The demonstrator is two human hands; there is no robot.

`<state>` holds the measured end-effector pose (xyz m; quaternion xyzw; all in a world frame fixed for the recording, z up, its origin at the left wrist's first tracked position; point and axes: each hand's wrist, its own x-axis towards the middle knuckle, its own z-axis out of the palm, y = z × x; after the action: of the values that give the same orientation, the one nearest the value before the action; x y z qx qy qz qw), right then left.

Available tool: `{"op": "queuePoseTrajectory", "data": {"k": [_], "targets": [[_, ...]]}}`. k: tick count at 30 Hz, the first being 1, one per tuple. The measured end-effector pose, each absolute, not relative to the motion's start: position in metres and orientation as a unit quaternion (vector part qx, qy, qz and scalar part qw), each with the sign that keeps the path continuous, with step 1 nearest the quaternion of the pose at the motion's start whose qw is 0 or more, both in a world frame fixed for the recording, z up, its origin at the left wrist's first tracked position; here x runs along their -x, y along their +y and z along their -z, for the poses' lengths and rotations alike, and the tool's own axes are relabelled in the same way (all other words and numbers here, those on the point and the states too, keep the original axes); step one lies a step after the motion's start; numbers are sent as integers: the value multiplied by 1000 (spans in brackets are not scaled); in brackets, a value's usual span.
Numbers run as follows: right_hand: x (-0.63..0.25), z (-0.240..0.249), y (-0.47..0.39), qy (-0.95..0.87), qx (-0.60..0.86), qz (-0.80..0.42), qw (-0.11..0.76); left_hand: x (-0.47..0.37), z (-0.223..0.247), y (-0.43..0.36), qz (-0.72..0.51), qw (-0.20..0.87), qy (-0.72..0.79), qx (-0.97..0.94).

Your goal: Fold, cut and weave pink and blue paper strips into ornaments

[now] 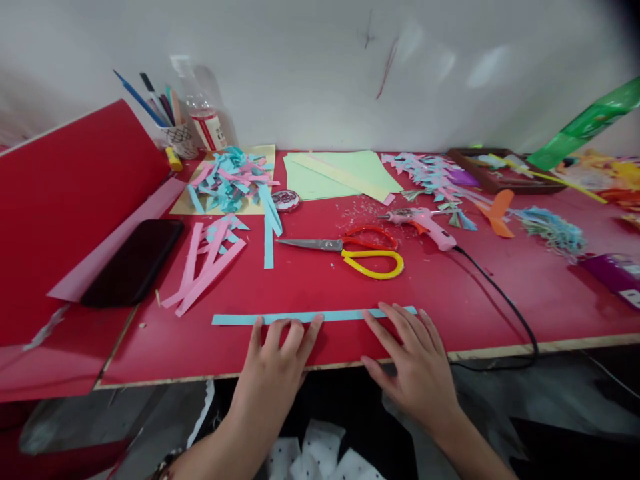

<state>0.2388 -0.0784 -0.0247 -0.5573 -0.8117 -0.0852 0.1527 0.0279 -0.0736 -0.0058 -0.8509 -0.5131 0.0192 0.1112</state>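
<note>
A long light-blue paper strip (pixel 345 315) lies flat across the red table (pixel 310 287), close to its front edge. On its left half rest the fingertips of my left hand (pixel 280 353), fingers apart and slightly bent. My right hand (pixel 413 353) lies over the strip's right part with its fingers stretched out, covering some of it. Neither hand grips anything. Beyond the strip are scissors (pixel 345 248) with one red and one yellow handle, blades pointing left. A pink glue gun (pixel 423 223) lies behind them to the right.
Pink strips (pixel 207 267) and a black phone (pixel 135 263) lie at left, below a heap of blue and pink paper pieces (pixel 233 180). Green sheets (pixel 340 173) lie at the back. The glue gun's black cord (pixel 505 307) crosses the table's front edge at right.
</note>
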Motion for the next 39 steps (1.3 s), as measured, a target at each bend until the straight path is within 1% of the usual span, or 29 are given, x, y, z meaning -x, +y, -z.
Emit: {"op": "queuePoseTrajectory", "data": {"k": [4, 10, 16, 19, 22, 24, 27, 28, 30, 32, 33, 36, 39], "targets": [[-257, 28, -81, -794, 582, 101, 146, -17, 5, -75, -22, 110, -513, 851], [-276, 28, -87, -753, 630, 116, 150, 21, 6, -80, -35, 145, -535, 832], [-284, 24, -83, -772, 608, 99, 159, 56, 15, -94, -33, 200, -533, 821], [-284, 19, -74, -781, 594, 100, 166, 60, 10, -92, -21, 210, -538, 816], [-273, 11, -63, -785, 582, 118, 176, 58, -6, -77, -22, 172, -537, 826], [-258, 5, -56, -802, 556, 91, 198, 54, -18, -62, -38, 139, -549, 823], [-232, -1, -45, -844, 490, -54, 212, 42, -25, -41, -16, 110, -554, 825], [-225, -1, -42, -852, 471, -99, 208, 37, -25, -36, 0, 83, -537, 840], [-214, -2, -35, -855, 457, -134, 205, 25, -23, -31, 30, 6, -470, 882], [-207, -2, -28, -864, 447, -130, 192, 13, -20, -31, 53, -58, -415, 906], [-205, -2, -25, -873, 439, -117, 180, 7, -19, -32, 58, -74, -405, 909], [-200, -3, -19, -899, 413, -53, 138, -4, -19, -32, 46, -69, -418, 905], [-196, -5, -17, -896, 424, -26, 131, -9, -17, -30, 18, -54, -419, 906]]}}
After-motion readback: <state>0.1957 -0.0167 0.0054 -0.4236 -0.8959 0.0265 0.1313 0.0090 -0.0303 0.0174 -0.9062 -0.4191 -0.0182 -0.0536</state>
